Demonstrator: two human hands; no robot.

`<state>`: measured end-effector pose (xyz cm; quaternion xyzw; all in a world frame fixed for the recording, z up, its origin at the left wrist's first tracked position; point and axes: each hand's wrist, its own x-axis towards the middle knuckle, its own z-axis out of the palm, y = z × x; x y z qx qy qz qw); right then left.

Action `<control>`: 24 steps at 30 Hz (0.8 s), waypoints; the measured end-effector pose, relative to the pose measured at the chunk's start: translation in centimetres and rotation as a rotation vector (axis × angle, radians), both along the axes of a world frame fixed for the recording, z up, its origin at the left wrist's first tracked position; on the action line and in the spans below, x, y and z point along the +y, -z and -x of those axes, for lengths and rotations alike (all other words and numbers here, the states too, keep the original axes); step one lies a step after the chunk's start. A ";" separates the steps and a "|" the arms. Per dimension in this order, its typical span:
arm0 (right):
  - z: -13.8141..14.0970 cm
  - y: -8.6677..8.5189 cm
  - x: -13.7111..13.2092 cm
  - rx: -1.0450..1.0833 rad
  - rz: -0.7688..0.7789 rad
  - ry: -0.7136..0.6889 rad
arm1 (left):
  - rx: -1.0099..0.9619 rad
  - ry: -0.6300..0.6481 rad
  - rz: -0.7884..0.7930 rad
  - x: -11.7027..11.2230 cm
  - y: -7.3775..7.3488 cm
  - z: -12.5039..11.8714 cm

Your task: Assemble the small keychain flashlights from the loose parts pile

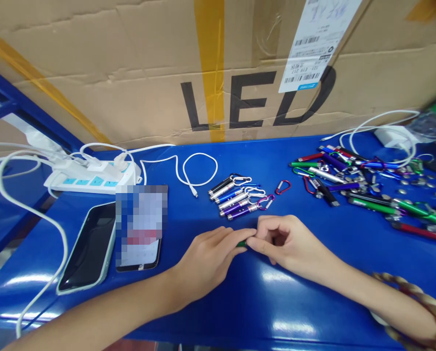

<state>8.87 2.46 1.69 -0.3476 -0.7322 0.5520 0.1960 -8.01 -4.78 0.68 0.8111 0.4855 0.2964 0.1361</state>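
My left hand (pixel 207 261) and my right hand (pixel 287 241) meet over the blue table (pixel 240 302). Both pinch a small green keychain flashlight (pixel 242 243), of which only a short piece shows between the fingertips. Just beyond my hands lies a neat row of several small flashlights (pixel 236 197) with carabiner clips, in black, blue, silver and purple. A loose red carabiner (pixel 283 186) lies right of that row.
A heap of flashlight parts, tubes and button cells (pixel 371 187) covers the right side. Two phones (pixel 91 246) (pixel 141 226) lie at the left, near a white power strip (pixel 93 176) with white cables (pixel 196 170). A large cardboard box (pixel 218 68) stands behind. A braided bracelet (pixel 415 297) circles my right wrist.
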 end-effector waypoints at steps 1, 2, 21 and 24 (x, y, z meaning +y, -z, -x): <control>0.0 0.0 -0.1 0.000 -0.006 0.005 | 0.001 0.001 -0.001 0.0 -0.1 0.0; 0.1 0.0 -0.1 0.000 -0.009 0.010 | 0.002 0.000 -0.001 0.1 -0.2 0.0; -0.7 -0.3 0.1 0.161 -0.554 0.048 | -0.029 -0.098 0.086 -0.2 -0.1 0.3; -0.8 -0.3 0.1 0.181 -0.553 0.044 | -0.020 -0.083 0.062 -0.3 -0.1 0.3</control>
